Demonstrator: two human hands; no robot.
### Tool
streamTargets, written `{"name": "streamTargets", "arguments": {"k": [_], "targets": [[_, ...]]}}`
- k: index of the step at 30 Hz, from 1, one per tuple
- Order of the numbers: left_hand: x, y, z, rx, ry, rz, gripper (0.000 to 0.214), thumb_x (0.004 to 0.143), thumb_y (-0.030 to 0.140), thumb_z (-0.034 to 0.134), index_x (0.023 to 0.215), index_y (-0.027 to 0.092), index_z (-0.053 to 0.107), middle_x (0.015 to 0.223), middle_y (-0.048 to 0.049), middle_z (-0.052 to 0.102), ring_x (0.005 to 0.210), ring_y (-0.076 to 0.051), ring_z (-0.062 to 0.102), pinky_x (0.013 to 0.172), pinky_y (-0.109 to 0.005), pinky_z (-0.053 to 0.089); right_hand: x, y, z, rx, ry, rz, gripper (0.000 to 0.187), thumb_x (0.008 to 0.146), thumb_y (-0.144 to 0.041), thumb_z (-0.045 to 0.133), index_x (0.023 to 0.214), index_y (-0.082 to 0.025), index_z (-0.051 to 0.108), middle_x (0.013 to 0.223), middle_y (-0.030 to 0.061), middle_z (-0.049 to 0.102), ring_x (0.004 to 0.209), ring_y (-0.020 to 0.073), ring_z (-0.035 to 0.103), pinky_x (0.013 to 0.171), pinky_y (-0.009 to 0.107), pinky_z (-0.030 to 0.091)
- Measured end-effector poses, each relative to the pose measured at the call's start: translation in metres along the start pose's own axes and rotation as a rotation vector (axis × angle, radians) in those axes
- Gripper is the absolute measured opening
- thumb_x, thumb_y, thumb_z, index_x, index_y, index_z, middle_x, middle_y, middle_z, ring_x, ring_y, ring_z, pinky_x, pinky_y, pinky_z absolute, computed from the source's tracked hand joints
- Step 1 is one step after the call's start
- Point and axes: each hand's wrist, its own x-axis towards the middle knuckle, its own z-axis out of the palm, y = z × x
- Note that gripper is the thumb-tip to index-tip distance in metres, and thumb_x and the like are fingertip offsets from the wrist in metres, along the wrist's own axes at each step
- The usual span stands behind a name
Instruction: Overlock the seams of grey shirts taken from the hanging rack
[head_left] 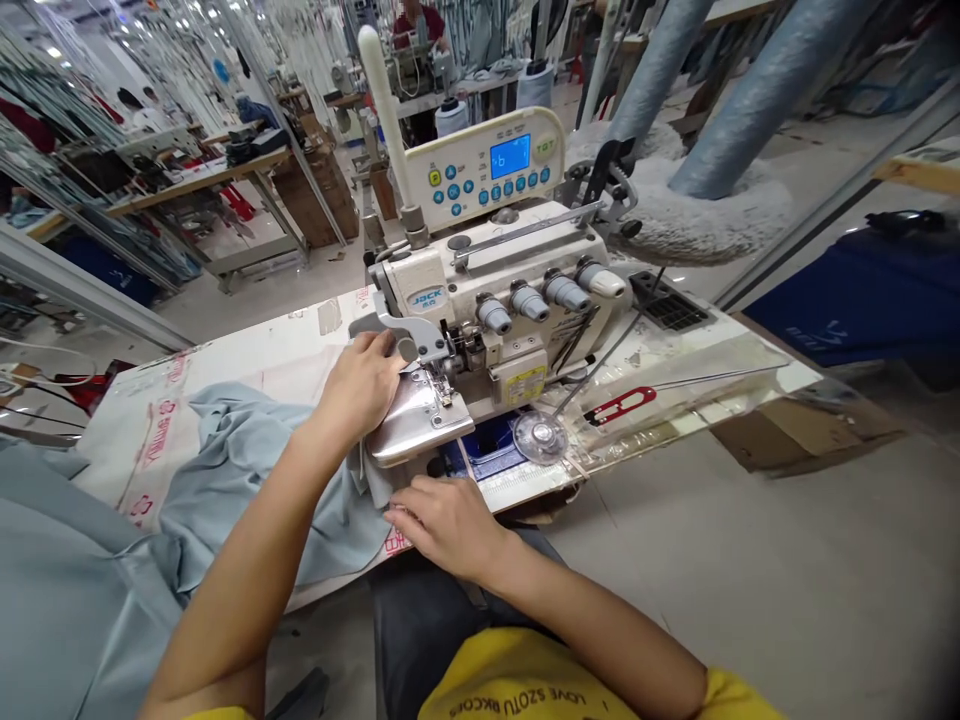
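Observation:
An overlock sewing machine, white and marked JACK, stands on the table before me. Beside its needle area, my left hand rests at the edge of the shiny metal plate, fingers curled on grey-blue fabric; the fingertips are partly hidden by the machine. Below the plate's front edge, my right hand pinches the hanging edge of the same grey-blue fabric, which spreads in folds across the table to the left.
Red thread snips and a clear round dish lie right of the plate. More grey-blue cloth hangs at the left. Thread cones and wrapped tubes stand behind the machine. A person sits farther back.

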Motion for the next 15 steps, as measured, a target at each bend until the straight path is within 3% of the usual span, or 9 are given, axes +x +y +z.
{"name": "streamTargets", "arguments": {"k": [3, 7, 10, 12, 15], "targets": [[0.008, -0.008, 0.008, 0.049, 0.036, -0.081, 0.023, 0.082, 0.014, 0.041, 0.088, 0.016, 0.063, 0.104, -0.016, 0.058, 0.115, -0.035, 0.042, 0.097, -0.06, 0.031, -0.005, 0.0, 0.002, 0.016, -0.008, -0.03, 0.021, 0.092, -0.034, 0.052, 0.088, -0.019, 0.067, 0.079, 0.0015, 0.066, 0.07, 0.0137, 0.063, 0.059, 0.023, 0.036], [0.005, -0.016, 0.005, -0.045, -0.027, -0.125, 0.032, 0.084, 0.014, 0.037, 0.106, 0.014, 0.061, 0.119, -0.0168, 0.052, 0.12, -0.03, 0.042, 0.101, -0.049, 0.034, -0.008, -0.002, 0.007, 0.087, 0.01, -0.055, 0.021, 0.091, -0.033, 0.054, 0.085, -0.019, 0.069, 0.079, 0.0022, 0.067, 0.07, 0.0134, 0.062, 0.061, 0.023, 0.037], [-0.025, -0.01, -0.013, -0.102, -0.006, -0.301, 0.038, 0.085, 0.023, 0.043, 0.121, 0.018, 0.054, 0.124, -0.0142, 0.049, 0.114, -0.027, 0.048, 0.098, -0.043, 0.038, -0.008, -0.002, 0.003, 0.262, 0.063, 0.013, 0.016, 0.088, -0.03, 0.058, 0.085, -0.02, 0.07, 0.077, 0.0008, 0.067, 0.069, 0.0121, 0.061, 0.062, 0.021, 0.037], [-0.057, 0.005, -0.026, -0.23, -0.002, -0.438, 0.042, 0.082, 0.033, 0.052, 0.122, 0.02, 0.05, 0.112, -0.0098, 0.056, 0.099, -0.024, 0.055, 0.086, -0.037, 0.045, -0.007, -0.002, -0.003, 0.436, 0.122, 0.126, 0.015, 0.086, -0.03, 0.06, 0.091, -0.02, 0.07, 0.077, -0.0003, 0.065, 0.067, 0.0107, 0.058, 0.061, 0.02, 0.038], [-0.098, 0.046, -0.03, -0.554, -0.058, -0.564, 0.035, 0.082, 0.045, 0.052, 0.105, 0.02, 0.054, 0.083, -0.0023, 0.06, 0.075, -0.017, 0.057, 0.067, -0.027, 0.045, -0.006, 0.001, -0.01, 0.698, 0.202, 0.236, 0.023, 0.085, -0.038, 0.061, 0.094, -0.017, 0.066, 0.078, -0.0004, 0.061, 0.068, 0.0108, 0.054, 0.059, 0.019, 0.037]]}}
